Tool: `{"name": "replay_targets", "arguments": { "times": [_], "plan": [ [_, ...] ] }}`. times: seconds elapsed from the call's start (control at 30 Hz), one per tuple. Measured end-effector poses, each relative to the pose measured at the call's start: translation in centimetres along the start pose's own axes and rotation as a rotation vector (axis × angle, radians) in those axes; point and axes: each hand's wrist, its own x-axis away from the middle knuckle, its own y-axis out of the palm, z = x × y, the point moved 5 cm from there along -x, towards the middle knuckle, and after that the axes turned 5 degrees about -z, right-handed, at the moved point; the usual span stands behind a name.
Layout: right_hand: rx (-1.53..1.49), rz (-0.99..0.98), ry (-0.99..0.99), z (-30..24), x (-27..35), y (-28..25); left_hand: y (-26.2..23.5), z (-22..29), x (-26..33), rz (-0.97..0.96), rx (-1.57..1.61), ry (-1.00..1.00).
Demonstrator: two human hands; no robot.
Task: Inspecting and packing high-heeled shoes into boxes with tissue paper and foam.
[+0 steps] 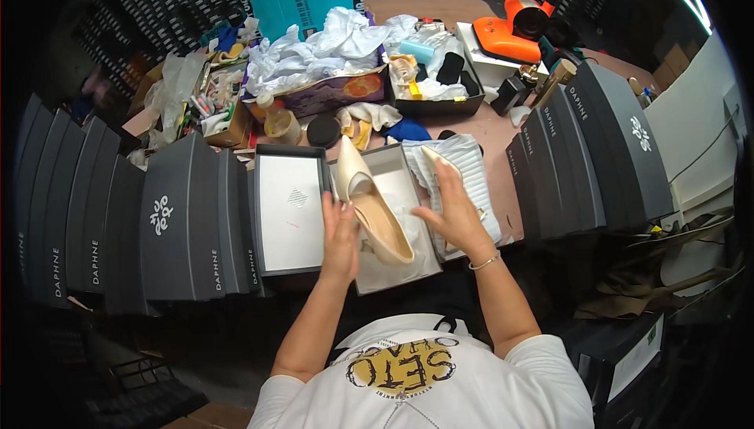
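A cream pointed-toe pump (382, 223) lies tilted above an open shoe box (424, 260), its toe reaching past the box's far edge. My left hand (340, 242) is closed on the pump's left side; the thumb is hard to make out. On a folded white quilted cloth (469, 163) to the right rests a second cream pump (430, 157), partly covered by my right hand (459, 217). That hand has its fingers stretched out and its thumb apart, pointing toward the first pump. A dark-rimmed box lid (290, 213), white inside, lies left of the box.
Dark grey shoe boxes stand in rows at left (181, 217) and right (616, 146). Behind the work spot are a carton of crumpled white paper (314, 56), a black box of supplies (436, 103), a jar (281, 125), a round black tin (323, 131) and an orange device (510, 36).
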Motion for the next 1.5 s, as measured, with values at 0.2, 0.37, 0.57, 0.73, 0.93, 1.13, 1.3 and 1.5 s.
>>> {"name": "replay_targets", "arguments": {
  "times": [0.2,0.37,0.57,0.73,0.93,1.13,1.3,1.5],
  "plan": [
    [-0.117,-0.177,0.556,11.2,4.0,1.7,1.3,-0.8,0.5,-0.265,-0.164,0.052],
    [-0.522,-0.161,0.376,4.2,1.6,-4.5,2.6,-2.5,2.0,-0.278,0.123,-0.121],
    [-0.137,-0.156,-0.068,-8.8,2.3,-1.6,1.7,-3.7,3.8,-0.201,0.537,-0.339],
    [-0.053,-0.114,-0.313,-12.6,0.2,2.8,-1.9,-2.6,6.1,-0.035,0.467,-0.222],
    [-0.007,-0.191,-0.325,-11.8,-1.3,5.8,-1.3,-1.1,7.4,-0.009,0.350,-0.156],
    [-0.062,-0.228,-0.464,-12.5,-0.2,4.0,-3.3,-2.2,6.0,0.134,0.495,-0.239],
    [-0.094,-0.038,-0.116,-5.0,-2.1,0.1,-4.2,-1.0,5.2,0.049,0.487,-0.269],
    [0.154,-0.288,0.007,-1.7,-3.9,5.1,-4.2,-0.6,5.7,-0.015,0.585,-0.312]
  ]
}}
